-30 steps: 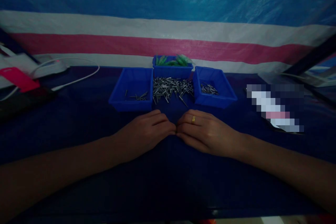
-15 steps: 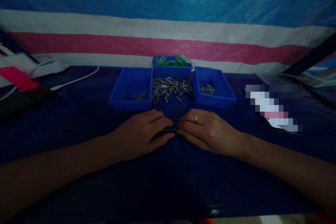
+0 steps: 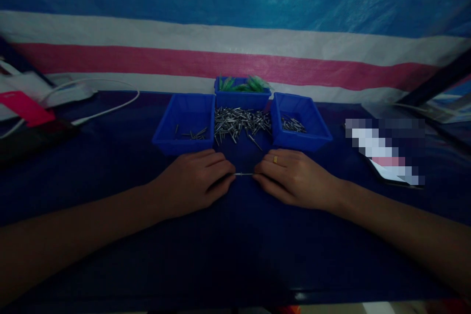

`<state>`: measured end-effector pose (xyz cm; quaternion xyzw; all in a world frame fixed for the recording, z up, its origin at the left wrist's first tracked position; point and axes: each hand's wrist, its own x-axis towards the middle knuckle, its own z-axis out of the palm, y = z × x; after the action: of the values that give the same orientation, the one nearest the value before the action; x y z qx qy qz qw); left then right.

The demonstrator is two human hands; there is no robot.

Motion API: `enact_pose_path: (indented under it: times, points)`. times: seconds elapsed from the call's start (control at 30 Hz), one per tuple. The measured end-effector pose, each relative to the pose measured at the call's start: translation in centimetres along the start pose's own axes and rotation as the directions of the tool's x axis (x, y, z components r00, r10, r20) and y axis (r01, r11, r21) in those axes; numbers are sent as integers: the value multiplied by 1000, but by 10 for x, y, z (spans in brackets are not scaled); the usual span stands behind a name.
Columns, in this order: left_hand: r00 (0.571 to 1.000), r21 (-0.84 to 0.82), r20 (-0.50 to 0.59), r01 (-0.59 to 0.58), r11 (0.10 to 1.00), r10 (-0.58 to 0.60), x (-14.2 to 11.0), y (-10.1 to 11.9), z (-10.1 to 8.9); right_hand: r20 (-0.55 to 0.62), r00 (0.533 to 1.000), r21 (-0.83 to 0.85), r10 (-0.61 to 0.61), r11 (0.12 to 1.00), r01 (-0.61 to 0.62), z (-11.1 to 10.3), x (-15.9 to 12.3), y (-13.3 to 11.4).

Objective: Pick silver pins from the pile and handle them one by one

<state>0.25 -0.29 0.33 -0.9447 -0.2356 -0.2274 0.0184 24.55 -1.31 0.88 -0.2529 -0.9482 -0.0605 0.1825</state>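
Observation:
A slim metal blind rivet [image 3: 243, 174] stretches level between my two hands, just above the blue table top. My left hand [image 3: 200, 176] pinches its left end between thumb and fingertips. The opposite, thinner end is gripped by the fingertips of my right hand [image 3: 290, 176], which wears a gold ring. Both ends are hidden in the fingers, while a small flange shows in the middle. Behind the hands lies a loose pile of rivets [image 3: 239, 120] on the table. The left blue bin [image 3: 184, 146] contains a few thin metal pieces, and the right blue bin [image 3: 301, 141] has several.
At the back, another blue bin [image 3: 241, 99] carries green plastic packets [image 3: 255, 84]. A phone-like device [image 3: 382, 167], partly pixelated, lies to the right. On the left are a white cable [image 3: 106, 113], a pink tag [image 3: 27, 108] and a dark object [image 3: 37, 140]. A striped sheet [image 3: 235, 5] hangs behind.
My hands have drawn slightly apart and moved a little away from me. More of the rivet, with its flange, now shows between the fingertips. The bins and pile look unchanged.

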Motion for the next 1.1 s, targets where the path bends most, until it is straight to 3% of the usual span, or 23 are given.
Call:
enact_pose_path:
  times: [0.67,1.1]
  points:
    - [996,-28,-66,-65,998,63,-1,0,0,-28,993,-20,-114,993,113,3,-3,5]
    - [998,-3,-7,-61,998,61,2,2,-3,-16,991,-18,-133,991,132,2,-2,4]
